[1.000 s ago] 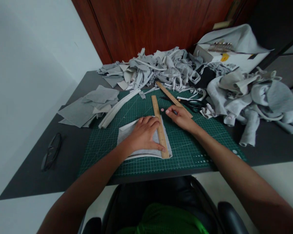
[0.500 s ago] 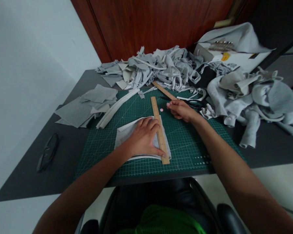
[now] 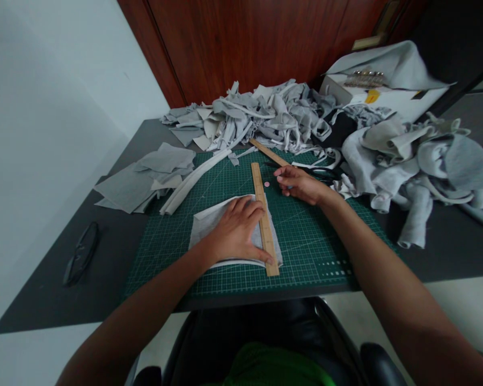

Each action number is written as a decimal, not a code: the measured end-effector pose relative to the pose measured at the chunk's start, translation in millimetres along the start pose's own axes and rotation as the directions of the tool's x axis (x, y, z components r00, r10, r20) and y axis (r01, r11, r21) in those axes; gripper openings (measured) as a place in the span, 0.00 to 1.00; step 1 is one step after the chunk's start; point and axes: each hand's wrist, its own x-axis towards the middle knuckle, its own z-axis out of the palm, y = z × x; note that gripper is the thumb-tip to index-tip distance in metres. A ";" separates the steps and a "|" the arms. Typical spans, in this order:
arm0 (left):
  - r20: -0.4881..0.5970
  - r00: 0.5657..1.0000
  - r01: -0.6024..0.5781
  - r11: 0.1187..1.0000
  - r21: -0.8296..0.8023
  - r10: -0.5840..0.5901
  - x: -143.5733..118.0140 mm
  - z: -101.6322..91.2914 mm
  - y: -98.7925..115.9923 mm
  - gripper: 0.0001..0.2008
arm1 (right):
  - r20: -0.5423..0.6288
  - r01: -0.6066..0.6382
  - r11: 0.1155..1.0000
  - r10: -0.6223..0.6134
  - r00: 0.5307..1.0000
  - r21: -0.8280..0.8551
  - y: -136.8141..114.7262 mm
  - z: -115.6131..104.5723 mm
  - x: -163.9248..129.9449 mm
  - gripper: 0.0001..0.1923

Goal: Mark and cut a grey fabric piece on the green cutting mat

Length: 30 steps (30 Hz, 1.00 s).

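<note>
Moved: right hand (image 3: 300, 184) has slid back from the cloth toward the mat's far edge.
Left hand (image 3: 237, 230): spread flat, pinning the soft grey cloth (image 3: 209, 222) and ruler (image 3: 263, 217) mid-mat.
Right hand: curled; whether it holds anything cannot be told.
Rulers: two flat wooden strips; second (image 3: 269, 152) at far edge.
Mat (image 3: 306, 236): green, gridded.

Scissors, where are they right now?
In the head view the scissors lie at the mat's far right edge, just beyond the right hand, against the fabric heap.
</note>
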 end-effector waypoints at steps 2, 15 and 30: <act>0.000 1.000 0.004 1.000 -0.005 -0.004 0.5 0.1 0.2 0.57 | 0.025 -0.012 1.000 0.011 1.000 0.028 -0.4 -2.9 -1.5 0.20; -0.006 1.000 0.006 1.000 -0.007 -0.006 -0.3 0.5 0.0 0.59 | 0.087 -0.028 0.999 0.031 0.996 -0.042 -0.4 -7.3 -4.7 0.13; -0.009 1.000 0.007 1.000 0.011 -0.007 -0.2 -0.1 1.4 0.59 | 0.014 -0.028 0.997 0.027 1.000 0.074 8.0 -11.0 -0.9 0.16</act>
